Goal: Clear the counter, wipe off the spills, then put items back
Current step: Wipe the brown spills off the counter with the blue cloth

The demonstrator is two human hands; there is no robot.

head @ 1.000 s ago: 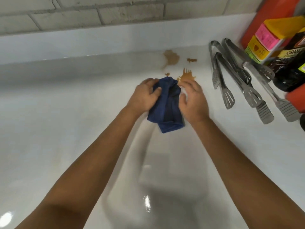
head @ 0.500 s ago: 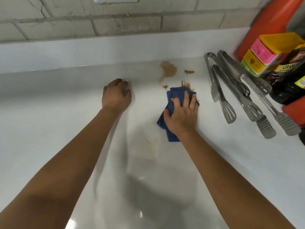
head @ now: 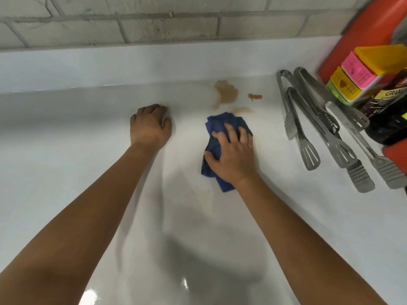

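I am wiping now. My right hand (head: 233, 156) presses flat on the crumpled dark blue cloth (head: 222, 130); my left hand (head: 149, 126) rests on the shiny white counter (head: 88, 172), fingers curled under, holding nothing. Next I should push up over the brown spills (head: 226, 94).

Single head view, looking forward-down, close over white counter (head: 66, 172) against brick wall (head: 154, 23).
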